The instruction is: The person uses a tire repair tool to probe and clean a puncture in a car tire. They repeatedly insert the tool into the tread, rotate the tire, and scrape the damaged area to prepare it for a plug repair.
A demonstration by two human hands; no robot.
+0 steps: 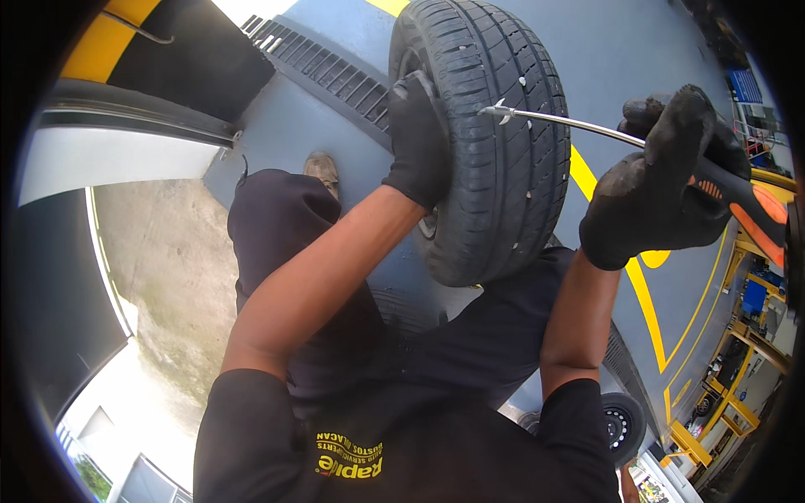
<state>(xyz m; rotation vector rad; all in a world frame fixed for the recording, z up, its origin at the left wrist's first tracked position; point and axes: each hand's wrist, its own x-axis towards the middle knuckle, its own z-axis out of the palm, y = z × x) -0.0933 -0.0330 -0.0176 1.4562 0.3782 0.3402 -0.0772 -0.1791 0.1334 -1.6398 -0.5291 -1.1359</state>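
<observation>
A black car tyre (495, 168) on a wheel stands upright between my legs, its tread facing me. Several small whitish stones sit in its grooves. My left hand (419, 138), in a black glove, grips the tyre's left sidewall, with the fingertips partly hidden. In a black glove too, my right hand (662, 180) is closed round the orange and black handle of a screwdriver (579, 126). Its long metal shaft points left across the tread. At the tip, over the left part of the tread, is a small pale piece whose exact shape I cannot make out.
A slotted drain grate (331, 75) runs behind the tyre across the grey floor with yellow lines (641, 306). Another wheel (620, 427) lies at the lower right. Yellow metal equipment (721, 402) stands along the right side. My shoe (322, 172) is left of the tyre.
</observation>
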